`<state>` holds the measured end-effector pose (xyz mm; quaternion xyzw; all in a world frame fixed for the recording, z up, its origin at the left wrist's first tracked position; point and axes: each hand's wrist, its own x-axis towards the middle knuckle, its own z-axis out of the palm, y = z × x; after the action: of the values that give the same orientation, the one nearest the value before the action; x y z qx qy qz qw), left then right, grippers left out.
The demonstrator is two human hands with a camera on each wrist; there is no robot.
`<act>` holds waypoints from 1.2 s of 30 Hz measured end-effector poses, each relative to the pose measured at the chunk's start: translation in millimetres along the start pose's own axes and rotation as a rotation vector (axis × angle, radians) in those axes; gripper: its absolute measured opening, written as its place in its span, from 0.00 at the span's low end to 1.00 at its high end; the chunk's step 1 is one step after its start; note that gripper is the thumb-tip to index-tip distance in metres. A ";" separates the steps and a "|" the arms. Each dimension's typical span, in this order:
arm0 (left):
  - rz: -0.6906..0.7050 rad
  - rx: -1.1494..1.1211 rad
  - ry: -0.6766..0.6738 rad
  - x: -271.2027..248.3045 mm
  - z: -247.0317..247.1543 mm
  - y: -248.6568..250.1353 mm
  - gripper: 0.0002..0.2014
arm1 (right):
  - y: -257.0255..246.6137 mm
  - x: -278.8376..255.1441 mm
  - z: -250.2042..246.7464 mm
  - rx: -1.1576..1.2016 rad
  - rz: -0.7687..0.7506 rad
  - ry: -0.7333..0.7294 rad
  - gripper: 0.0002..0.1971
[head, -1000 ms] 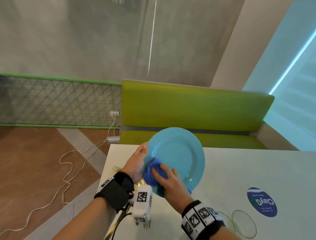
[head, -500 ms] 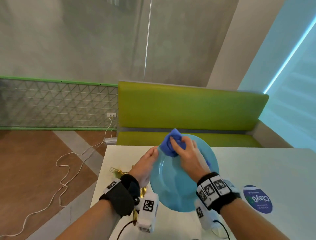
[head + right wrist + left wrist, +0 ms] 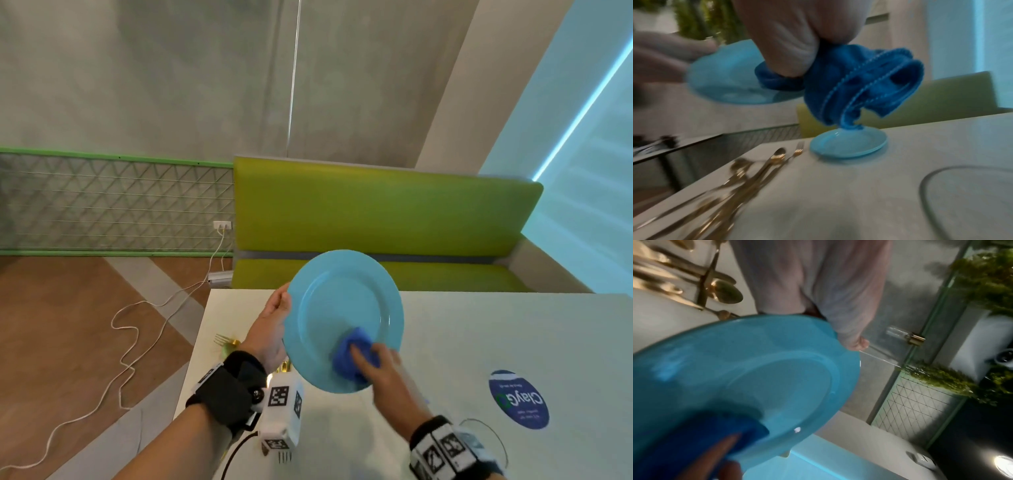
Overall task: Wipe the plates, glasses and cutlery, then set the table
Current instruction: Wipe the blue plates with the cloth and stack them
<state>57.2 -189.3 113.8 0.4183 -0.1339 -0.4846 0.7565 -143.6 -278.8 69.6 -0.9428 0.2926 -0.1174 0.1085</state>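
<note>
Left hand [image 3: 270, 329] grips tilted blue plate [image 3: 342, 308] by rim above bench [image 3: 479, 342]; right hand [image 3: 380, 366] clutches blue cloth [image 3: 349, 353], pressing it on plate's lower face.

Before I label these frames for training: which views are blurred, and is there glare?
Head view: mostly sharp, only the right hand smears. Left wrist view: plate soft, lamp glare bottom right. Right wrist view: cutlery streaked by motion, cloth fairly crisp.
</note>
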 end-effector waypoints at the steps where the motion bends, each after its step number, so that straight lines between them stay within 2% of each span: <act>1: -0.005 0.007 0.007 1.5 3.3 -4.2 0.13 | -9.0 -0.6 4.7 -0.019 -0.076 -0.022 0.40; 3: -0.029 0.024 0.006 2.7 8.8 -16.7 0.13 | -29.3 10.7 3.6 0.033 -0.163 -0.088 0.35; 5: -0.058 0.013 0.004 2.7 9.1 -28.3 0.13 | -36.0 27.8 2.0 0.097 -0.133 -0.103 0.28; 7: -0.087 0.020 -0.007 3.9 7.3 -37.7 0.12 | -32.4 48.0 -2.6 0.162 -0.026 -0.049 0.25; 9: -0.107 0.031 -0.004 6.2 3.8 -43.5 0.11 | -16.7 65.2 -7.7 0.264 0.161 0.021 0.23; 11: -0.135 0.046 0.023 11.5 -2.0 -47.2 0.11 | -0.8 74.0 -15.3 0.337 0.298 0.126 0.28; 12: -0.156 0.073 0.053 15.4 -5.1 -48.8 0.11 | 9.8 75.4 -18.6 0.374 0.358 0.192 0.29; 14: -0.183 0.125 0.115 24.9 -9.8 -50.5 0.14 | 30.0 75.8 -32.3 0.462 0.477 0.291 0.23; 18: -0.219 0.309 0.268 52.3 -21.2 -58.8 0.16 | 76.4 72.0 -47.9 0.586 0.677 0.393 0.20; 21: -0.242 0.406 0.356 73.2 -22.9 -68.3 0.16 | 90.6 62.2 -55.7 0.705 0.713 0.472 0.18; 24: -0.271 0.398 0.429 93.4 -17.9 -80.5 0.12 | 100.2 51.9 -58.9 0.734 0.723 0.459 0.19; 28: -0.341 0.349 0.470 116.8 -9.2 -104.5 0.19 | 112.1 41.8 -50.8 0.734 0.744 0.437 0.18; 33: -0.356 0.243 0.509 130.3 5.2 -124.6 0.20 | 118.8 34.3 -43.4 0.759 0.755 0.425 0.17; 36: -0.351 0.219 0.528 137.0 8.9 -136.4 0.24 | 117.9 31.6 -46.2 0.771 0.747 0.404 0.15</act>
<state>34.8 -334.2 -12.6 0.6250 0.0896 -0.4650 0.6206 -193.4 -398.3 86.2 -0.6266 0.5567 -0.3471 0.4206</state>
